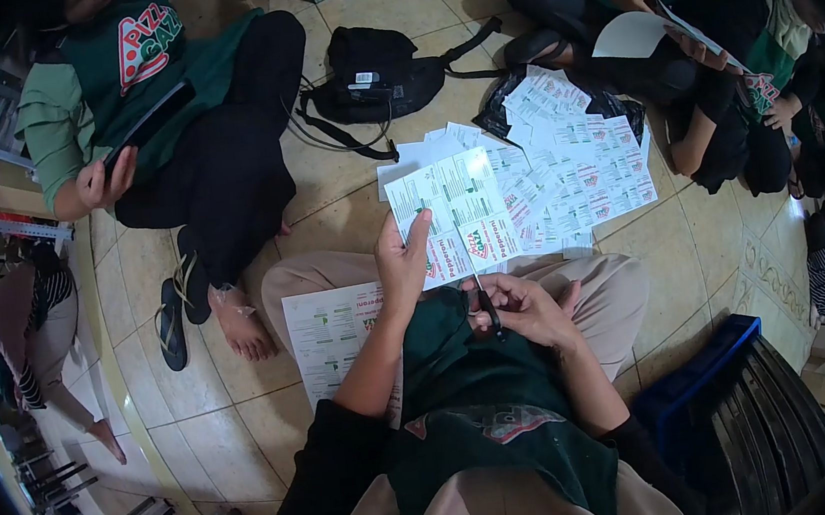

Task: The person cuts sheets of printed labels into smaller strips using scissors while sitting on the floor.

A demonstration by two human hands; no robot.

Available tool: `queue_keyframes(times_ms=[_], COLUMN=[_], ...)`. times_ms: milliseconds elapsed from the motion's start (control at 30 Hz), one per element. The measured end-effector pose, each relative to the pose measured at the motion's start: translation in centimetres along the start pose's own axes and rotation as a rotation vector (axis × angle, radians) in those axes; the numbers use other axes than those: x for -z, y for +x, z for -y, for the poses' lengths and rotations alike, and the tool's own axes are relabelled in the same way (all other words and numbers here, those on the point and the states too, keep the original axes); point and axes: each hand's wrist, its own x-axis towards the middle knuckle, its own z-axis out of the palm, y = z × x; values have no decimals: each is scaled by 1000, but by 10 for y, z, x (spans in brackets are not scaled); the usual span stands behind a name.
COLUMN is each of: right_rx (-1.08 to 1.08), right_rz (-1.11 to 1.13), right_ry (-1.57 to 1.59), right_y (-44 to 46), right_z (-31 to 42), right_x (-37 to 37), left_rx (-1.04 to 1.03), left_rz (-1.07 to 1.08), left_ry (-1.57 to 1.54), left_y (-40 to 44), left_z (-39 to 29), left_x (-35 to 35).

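A printed label sheet [448, 209] is held up by my left hand [406, 258], its thumb on the front and its fingers behind. My right hand [528, 308] is closed around black-handled scissors [487, 308], whose blades meet the sheet's lower edge between two labels. Across my left thigh lies another printed sheet [331, 341]. Beyond the held sheet, a loose pile of printed sheets [590, 173] covers the floor, partly on black plastic.
A black bag [375, 72] with straps lies ahead. At left a seated person holds a phone [152, 124], near sandals [172, 328]. A person at upper right holds papers [631, 38]. A blue-edged crate [697, 378] stands at right.
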Motion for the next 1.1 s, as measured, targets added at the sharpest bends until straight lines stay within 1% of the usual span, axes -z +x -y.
queue_keyframes(times_ms=[100,167,300,467,567,700,767,867,933,1033,1100], right_rx=[39,166,193,201,235,203,120,109,129,151,151], right_rz=[6,-79,-107,-97,-138,-138,-62,-62,-53,-55,-64], right_ry=[-49,-2,-7,131,74,-15,91,117,94,53,35], right_y=[1,2,1,3,3,2,2,1,1,2,2], right_z=[0,-8,-6,-17,-14,1,-3,-4,-9,-17,-19], right_x=[-2,-2,-4,0,-6,-10,-5,-3,2,7,7], left_rx=[-4,-9,-4,14,30,52,56,62,77,137,126], left_rz=[-16,-25,-34,-10,-27,-11,-4,46,123,162,169], left_ry=[10,21,-43,-122,-130,-125,-108,-93,-98,-90,-89], left_y=[0,1,2,3,1,1,1,0,-1,-3,-3], left_z=[0,1,4,3,3,1,0,-2,-3,-6,-7], left_x=[0,0,1,0,0,1,2,1,0,0,-1])
